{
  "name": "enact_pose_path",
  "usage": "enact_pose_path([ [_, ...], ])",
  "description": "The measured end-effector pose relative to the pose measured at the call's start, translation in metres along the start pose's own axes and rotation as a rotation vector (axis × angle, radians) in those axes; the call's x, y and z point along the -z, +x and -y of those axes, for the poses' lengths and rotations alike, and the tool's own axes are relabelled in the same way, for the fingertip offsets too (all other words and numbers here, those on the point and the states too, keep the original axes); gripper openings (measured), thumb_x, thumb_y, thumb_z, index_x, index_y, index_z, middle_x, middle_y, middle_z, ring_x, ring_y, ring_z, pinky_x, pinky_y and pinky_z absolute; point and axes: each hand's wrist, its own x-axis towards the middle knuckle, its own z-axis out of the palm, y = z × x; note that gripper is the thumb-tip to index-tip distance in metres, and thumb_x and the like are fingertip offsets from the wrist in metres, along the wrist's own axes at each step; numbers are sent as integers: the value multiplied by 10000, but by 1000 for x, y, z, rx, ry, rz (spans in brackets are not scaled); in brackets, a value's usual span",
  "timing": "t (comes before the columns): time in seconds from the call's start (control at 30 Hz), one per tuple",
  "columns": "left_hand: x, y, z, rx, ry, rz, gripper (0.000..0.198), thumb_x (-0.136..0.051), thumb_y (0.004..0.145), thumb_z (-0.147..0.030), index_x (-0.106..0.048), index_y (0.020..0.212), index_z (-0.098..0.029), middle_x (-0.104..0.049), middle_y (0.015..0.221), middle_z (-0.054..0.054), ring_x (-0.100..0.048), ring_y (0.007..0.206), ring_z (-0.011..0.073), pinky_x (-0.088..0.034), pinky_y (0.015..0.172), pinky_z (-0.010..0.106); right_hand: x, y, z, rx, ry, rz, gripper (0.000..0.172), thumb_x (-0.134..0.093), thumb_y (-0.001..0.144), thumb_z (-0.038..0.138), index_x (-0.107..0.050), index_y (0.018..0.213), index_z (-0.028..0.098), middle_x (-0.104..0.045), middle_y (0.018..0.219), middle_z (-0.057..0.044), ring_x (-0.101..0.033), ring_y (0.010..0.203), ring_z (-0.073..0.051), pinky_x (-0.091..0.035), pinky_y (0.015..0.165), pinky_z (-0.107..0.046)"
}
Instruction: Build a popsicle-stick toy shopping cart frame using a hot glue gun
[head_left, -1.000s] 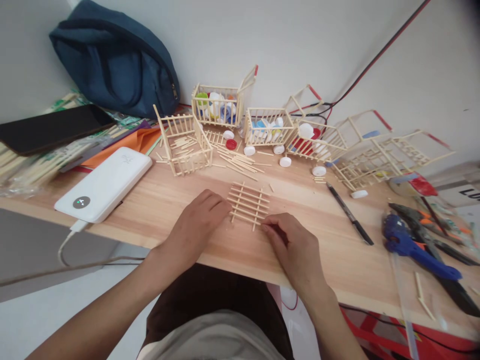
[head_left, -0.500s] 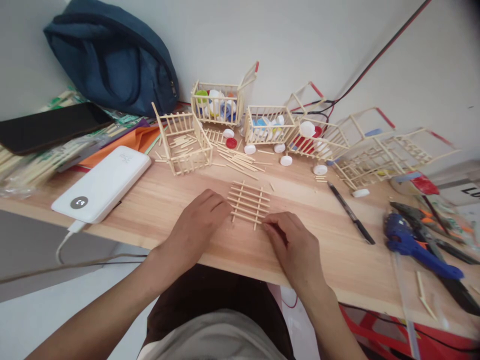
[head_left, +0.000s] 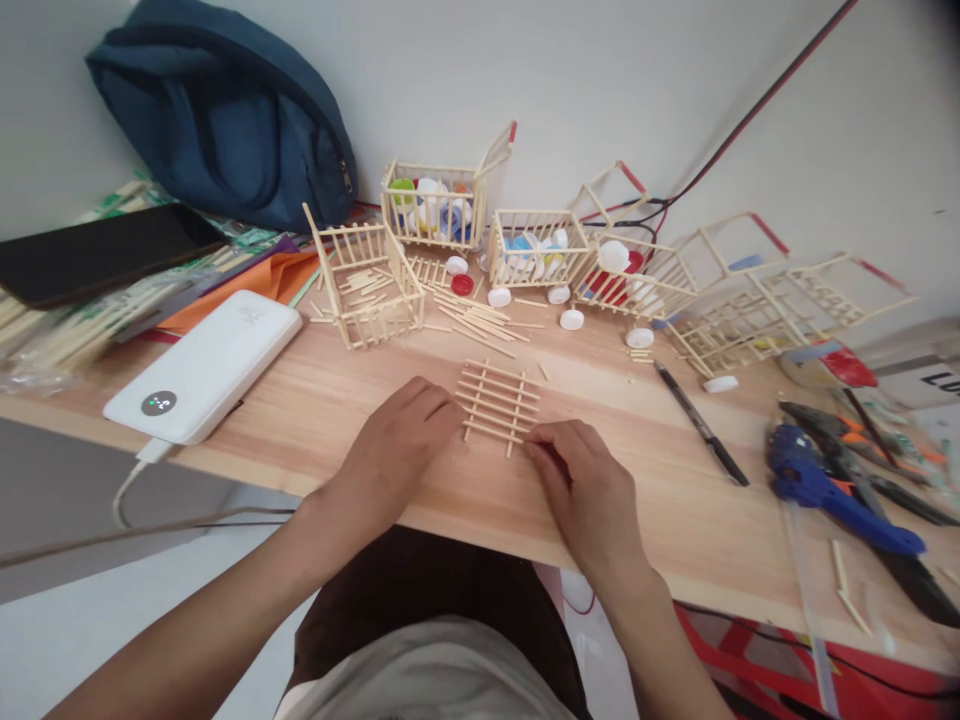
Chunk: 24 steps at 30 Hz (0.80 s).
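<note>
A small lattice of thin wooden sticks (head_left: 498,402) lies flat on the table, with several crosswise sticks resting over two long ones. At its left edge is my left hand (head_left: 405,445), fingers curled and pressed together at the stick ends. My right hand (head_left: 585,480) pinches the right end of the stick nearest me, thumb against forefinger. Behind the lattice lie loose cut sticks (head_left: 480,320). An unfinished-looking stick basket (head_left: 375,290) with short stick pieces inside stands behind and to the left.
Stick-built carts (head_left: 540,250) holding bottle caps line the wall. A white power bank (head_left: 202,365), a blue bag (head_left: 225,120) and a dark phone (head_left: 112,250) occupy the left. To the right lie a pen (head_left: 701,425), a blue glue gun (head_left: 840,500) and pliers (head_left: 817,430).
</note>
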Motion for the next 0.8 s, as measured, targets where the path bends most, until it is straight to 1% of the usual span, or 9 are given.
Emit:
enact_pose_path([
  [0.2,0,0,-1,7,20,-10,87,-552,917,-109,-622,873,-135,-614,883,62,-522,876,213,-482,790,348,0,1,0,-2,2,1,69,-586,920,132,-624,944,184,-654,911,-34,-601,881,-169,-482,768,-262],
  [0.33,-2,-1,1,25,6,-22,80,-551,925,-121,-622,896,-143,-625,906,60,-525,899,208,-486,824,354,0,1,0,-3,2,0,57,-587,923,147,-623,937,189,-651,901,-29,-603,872,-167,-483,758,-262],
  [0.47,-2,-2,0,16,28,-87,69,-560,917,-109,-627,912,-129,-640,908,63,-527,920,207,-487,856,361,2,0,1,-36,14,3,37,-605,916,171,-618,924,204,-649,906,-20,-606,867,-164,-489,747,-262],
  [0.57,0,-2,-2,-9,47,-137,100,-545,920,-97,-642,926,-121,-644,914,76,-520,934,211,-493,844,357,3,-2,1,-43,-7,-36,54,-608,912,174,-621,952,208,-648,915,-27,-608,877,-170,-501,749,-272],
  [0.63,2,-2,-3,-36,55,-150,117,-536,927,-107,-652,939,-122,-645,919,83,-513,936,215,-497,833,359,4,-3,2,-5,-47,-80,125,-598,917,174,-633,1034,200,-647,983,-57,-600,947,-191,-506,802,-302],
  [0.7,2,-2,-4,-65,56,-145,121,-537,932,-125,-653,965,-120,-647,932,85,-506,939,217,-499,833,364,4,-4,3,80,-87,-99,234,-580,925,167,-624,1154,187,-639,1109,-101,-574,1054,-222,-487,897,-362],
  [0.8,1,-4,-2,-86,55,-115,128,-546,930,-137,-644,1011,-120,-650,974,81,-497,980,222,-494,859,377,5,-5,4,207,-125,-59,345,-562,933,150,-582,1276,167,-618,1267,-135,-529,1182,-259,-423,995,-436],
])
